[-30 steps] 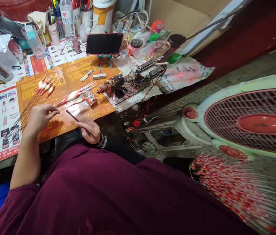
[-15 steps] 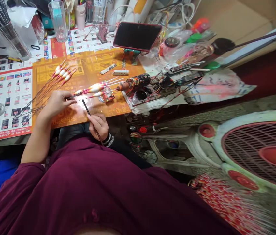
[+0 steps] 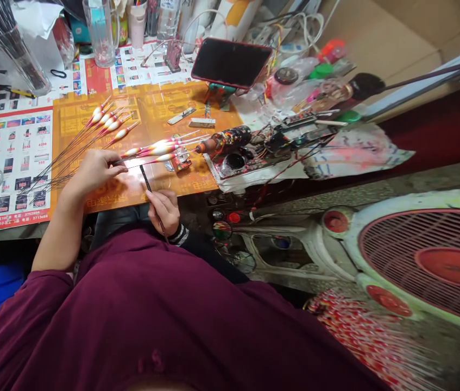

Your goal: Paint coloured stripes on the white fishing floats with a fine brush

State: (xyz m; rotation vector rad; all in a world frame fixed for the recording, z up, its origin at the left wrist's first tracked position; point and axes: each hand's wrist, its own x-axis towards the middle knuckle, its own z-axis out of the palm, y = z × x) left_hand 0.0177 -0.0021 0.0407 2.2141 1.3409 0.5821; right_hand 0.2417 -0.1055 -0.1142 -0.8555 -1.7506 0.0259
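My left hand (image 3: 100, 169) is closed in a pinch on the thin dark stem of a fishing float (image 3: 166, 158), whose body is white, yellow and red. That float lies level over the orange sheet, its body to the right of my fingers. In my right hand (image 3: 164, 212) is a slim dark paintbrush (image 3: 147, 180), gripped like a pen. The brush tip points up and lies right by the float's stem; whether they touch I cannot tell. Other floats (image 3: 160, 146) lie just behind the held one. Several more floats (image 3: 110, 123) rest in a bunch on the left.
A motor-like spindle tool (image 3: 230, 138), spattered with paint, stands to the right on the orange-covered table (image 3: 197, 182). A phone (image 3: 232, 62) is propped behind. Glass mugs (image 3: 101, 32) and jars line the back. A fan (image 3: 437, 255) and a bundle of red-white floats (image 3: 360, 336) are on the right.
The view has shifted slightly. Both hands keep their grips, and the brush tip is a touch farther right. The bunched floats on the left appear a little more spread.
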